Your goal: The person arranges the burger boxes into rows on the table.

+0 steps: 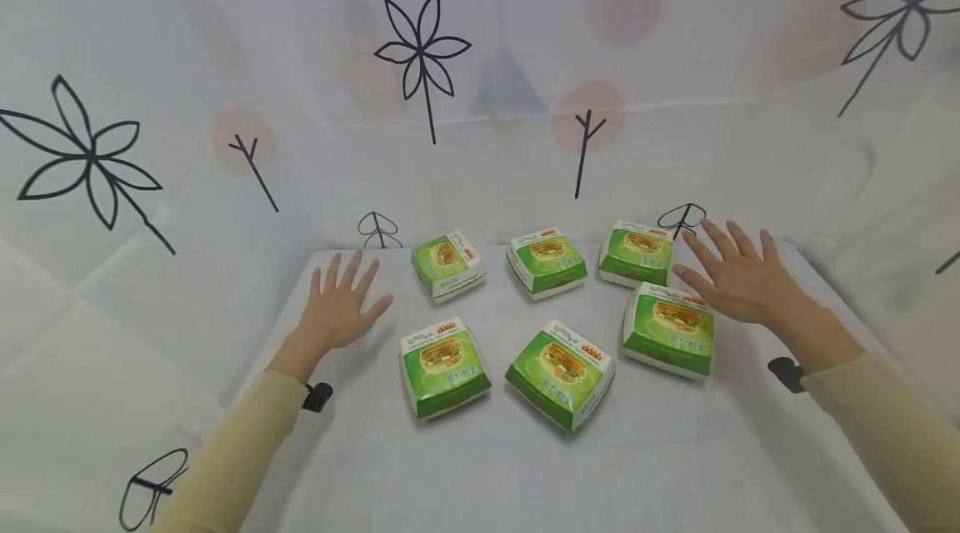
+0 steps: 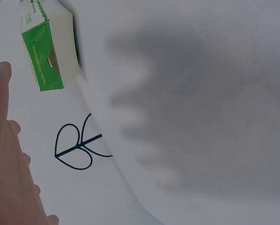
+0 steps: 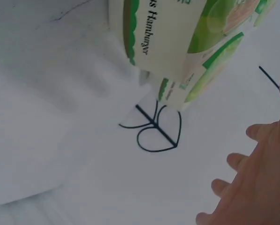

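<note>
Several green and white hamburger boxes lie closed on a white-covered table (image 1: pixel 480 475). Toward the back are a left box (image 1: pixel 448 266), a middle box (image 1: pixel 546 263) and a right box (image 1: pixel 636 253). Nearer are a front left box (image 1: pixel 445 368), a front middle box (image 1: pixel 561 374) and a front right box (image 1: pixel 669 329). My left hand (image 1: pixel 333 316) hovers left of the boxes, fingers spread, holding nothing. On the other side my right hand (image 1: pixel 742 279) is held palm down with spread fingers, its thumb close to the two right boxes.
A white cloth backdrop (image 1: pixel 495 166) printed with flower outlines rises behind the table and along its sides. Both sleeves carry a dark wrist strap piece, one at the left wrist (image 1: pixel 317 397), one at the right (image 1: pixel 787 374). Hand shadows fall on the tabletop.
</note>
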A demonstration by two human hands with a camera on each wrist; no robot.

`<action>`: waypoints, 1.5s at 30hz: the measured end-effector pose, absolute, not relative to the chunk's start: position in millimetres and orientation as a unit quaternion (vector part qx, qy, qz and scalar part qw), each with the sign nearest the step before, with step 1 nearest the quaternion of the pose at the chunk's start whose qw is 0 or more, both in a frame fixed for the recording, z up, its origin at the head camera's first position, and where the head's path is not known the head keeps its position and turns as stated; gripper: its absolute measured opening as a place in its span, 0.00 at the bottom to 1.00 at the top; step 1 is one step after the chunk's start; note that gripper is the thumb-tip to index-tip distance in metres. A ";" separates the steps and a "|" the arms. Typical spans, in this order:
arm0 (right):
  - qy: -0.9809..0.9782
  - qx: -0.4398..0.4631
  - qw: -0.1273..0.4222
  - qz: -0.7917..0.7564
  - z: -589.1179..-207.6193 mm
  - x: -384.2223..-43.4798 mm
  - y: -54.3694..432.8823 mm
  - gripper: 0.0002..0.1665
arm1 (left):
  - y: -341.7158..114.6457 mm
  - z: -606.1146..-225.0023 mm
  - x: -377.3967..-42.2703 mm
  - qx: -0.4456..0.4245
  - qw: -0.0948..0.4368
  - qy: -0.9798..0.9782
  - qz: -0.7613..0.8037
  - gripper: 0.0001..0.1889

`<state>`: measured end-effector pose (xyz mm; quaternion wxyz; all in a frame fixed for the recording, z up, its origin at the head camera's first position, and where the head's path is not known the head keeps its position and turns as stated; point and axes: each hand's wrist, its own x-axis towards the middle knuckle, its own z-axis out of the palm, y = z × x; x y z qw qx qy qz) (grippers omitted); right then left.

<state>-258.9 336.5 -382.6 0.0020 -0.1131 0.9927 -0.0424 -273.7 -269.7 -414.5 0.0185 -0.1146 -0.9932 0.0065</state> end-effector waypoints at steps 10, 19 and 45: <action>0.989 -0.143 -0.012 -0.029 -375.8 -261.7 312.8 0.48 | -269.1 -418.1 -272.3 -0.111 0.028 -0.993 -0.003 0.42; 0.987 -0.159 -0.007 -0.032 -371.8 -262.6 304.0 0.47 | -264.6 -414.1 -271.3 -0.113 0.025 -0.993 -0.005 0.43; 0.981 -0.189 0.001 -0.053 -370.9 -263.7 269.6 0.47 | -248.8 -419.8 -272.6 -0.117 0.014 -0.988 -0.102 0.45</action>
